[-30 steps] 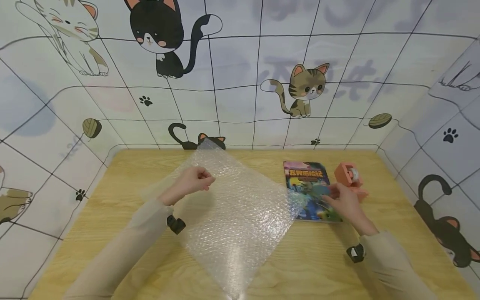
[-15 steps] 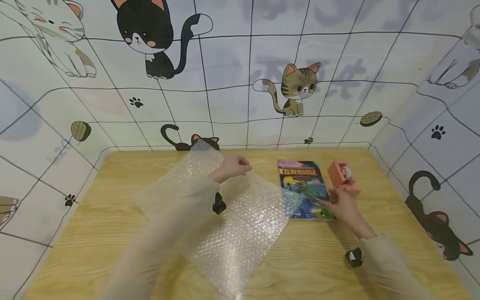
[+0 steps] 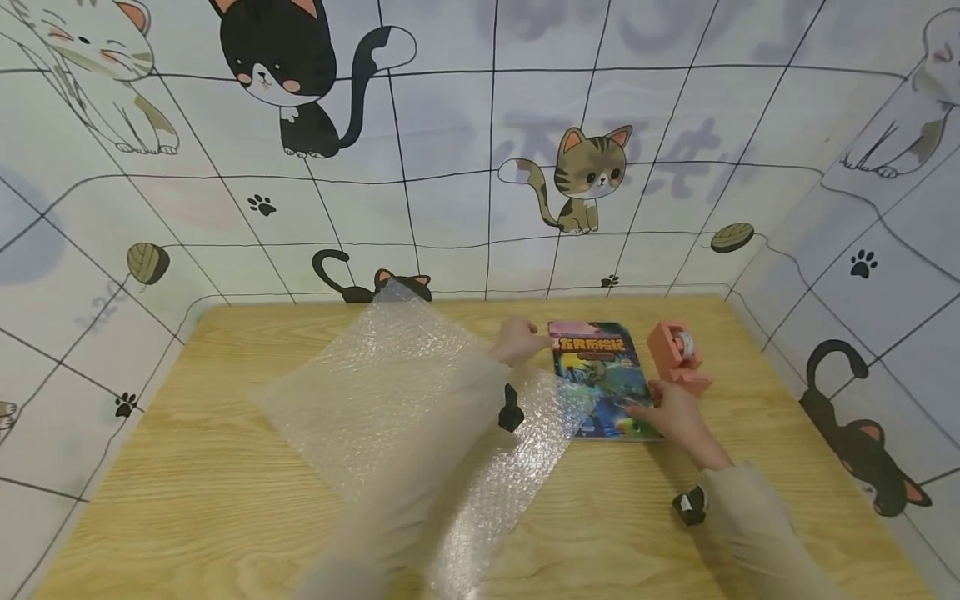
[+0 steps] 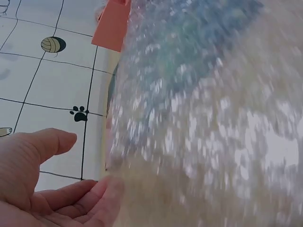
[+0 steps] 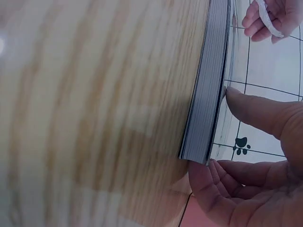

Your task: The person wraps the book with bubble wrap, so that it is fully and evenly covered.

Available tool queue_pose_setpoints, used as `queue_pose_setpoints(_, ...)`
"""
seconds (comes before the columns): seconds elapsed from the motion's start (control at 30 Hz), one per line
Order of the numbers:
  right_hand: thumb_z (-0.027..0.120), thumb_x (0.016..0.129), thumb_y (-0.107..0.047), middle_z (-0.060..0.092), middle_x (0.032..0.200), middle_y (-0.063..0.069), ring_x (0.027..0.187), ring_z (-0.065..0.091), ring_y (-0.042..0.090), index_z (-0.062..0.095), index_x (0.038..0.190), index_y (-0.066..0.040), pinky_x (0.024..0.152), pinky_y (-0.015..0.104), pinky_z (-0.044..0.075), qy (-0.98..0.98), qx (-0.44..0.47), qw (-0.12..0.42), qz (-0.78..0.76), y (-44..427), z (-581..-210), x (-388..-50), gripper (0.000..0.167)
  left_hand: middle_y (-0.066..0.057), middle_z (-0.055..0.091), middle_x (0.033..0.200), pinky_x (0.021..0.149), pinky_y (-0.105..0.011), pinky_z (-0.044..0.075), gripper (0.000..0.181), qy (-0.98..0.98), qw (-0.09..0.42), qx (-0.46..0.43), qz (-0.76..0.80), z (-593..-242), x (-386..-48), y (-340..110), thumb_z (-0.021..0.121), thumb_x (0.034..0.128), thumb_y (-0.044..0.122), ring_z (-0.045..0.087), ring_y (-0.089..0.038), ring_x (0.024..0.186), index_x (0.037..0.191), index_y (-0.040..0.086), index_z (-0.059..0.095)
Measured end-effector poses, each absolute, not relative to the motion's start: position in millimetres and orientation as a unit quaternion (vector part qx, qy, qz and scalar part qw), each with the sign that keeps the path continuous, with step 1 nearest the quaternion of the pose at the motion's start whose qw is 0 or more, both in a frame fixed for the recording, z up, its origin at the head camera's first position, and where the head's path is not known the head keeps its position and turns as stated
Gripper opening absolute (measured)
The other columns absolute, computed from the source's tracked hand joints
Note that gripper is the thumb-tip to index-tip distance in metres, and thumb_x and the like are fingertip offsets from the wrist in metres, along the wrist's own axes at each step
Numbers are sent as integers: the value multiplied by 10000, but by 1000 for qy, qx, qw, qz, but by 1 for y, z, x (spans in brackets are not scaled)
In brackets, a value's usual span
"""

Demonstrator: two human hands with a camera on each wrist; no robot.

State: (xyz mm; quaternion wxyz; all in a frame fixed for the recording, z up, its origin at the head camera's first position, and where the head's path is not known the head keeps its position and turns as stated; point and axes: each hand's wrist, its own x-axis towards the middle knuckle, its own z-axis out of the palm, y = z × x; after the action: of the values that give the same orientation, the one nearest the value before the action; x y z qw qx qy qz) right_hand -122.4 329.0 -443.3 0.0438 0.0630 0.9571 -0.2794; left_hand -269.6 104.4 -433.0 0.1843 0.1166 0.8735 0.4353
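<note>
A paperback book (image 3: 597, 350) with a colourful cover lies on the table, right of centre. A large sheet of clear bubble wrap (image 3: 390, 367) lies diagonally, its right corner over part of the cover. Near the book's upper left corner is my left hand (image 3: 519, 340); in the left wrist view its thumb (image 4: 59, 142) and fingers are apart, with nothing gripped between them. My right hand (image 3: 675, 412) holds the book's lower right edge. In the right wrist view the thumb (image 5: 255, 111) touches the upper side and the fingers reach the corner of the page block (image 5: 203, 94).
A coral-pink tape dispenser (image 3: 677, 354) stands just right of the book, close to my right hand. The wooden table (image 3: 187, 442) ends at a cat-patterned backdrop (image 3: 450, 150) behind and at both sides.
My left hand has swept rightward over the bubble wrap to the book's upper left corner. My right hand has shifted slightly down the book's right side. The head view has turned a little right.
</note>
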Motion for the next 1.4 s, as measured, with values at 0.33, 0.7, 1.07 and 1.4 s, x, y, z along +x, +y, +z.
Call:
queue_pose_setpoints(0.33, 730, 796, -179, 596, 984, 299, 797, 536, 310, 496, 1166, 218, 667, 413, 468, 951, 108, 82, -277, 326, -438, -131, 592, -42, 552, 682, 443, -235, 354, 175, 848, 193, 39, 491, -437, -264, 137, 661, 845, 179, 415, -120, 498, 830, 5, 645)
queue_pose_setpoints(0.7, 711, 824, -191, 559, 975, 269, 806, 481, 302, 459, 1194, 212, 667, 396, 432, 946, 115, 77, -292, 330, -442, -128, 603, -93, 604, 901, 724, -365, 518, 293, 775, 222, -73, 588, -422, -255, 145, 730, 783, 150, 561, -212, 776, 1008, -11, 634)
queue_pose_setpoints(1.07, 736, 813, -202, 513, 966, 217, 845, 461, 306, 445, 1194, 171, 696, 386, 420, 931, 146, 78, -325, 331, -450, -123, 608, -80, 597, 879, 679, -352, 524, 196, 760, 231, -119, 595, -431, -261, 154, 697, 788, 30, 543, -194, 776, 972, -18, 648)
queue_pose_setpoints(1.4, 690, 854, -197, 418, 1234, 350, 1091, 438, 436, 311, 1323, 190, 910, 542, 408, 903, 169, 78, -386, 331, -452, -118, 717, -73, 559, 943, 602, -299, 456, 354, 754, 228, -91, 609, -433, -261, 161, 641, 771, -67, 504, -176, 794, 1094, 65, 588)
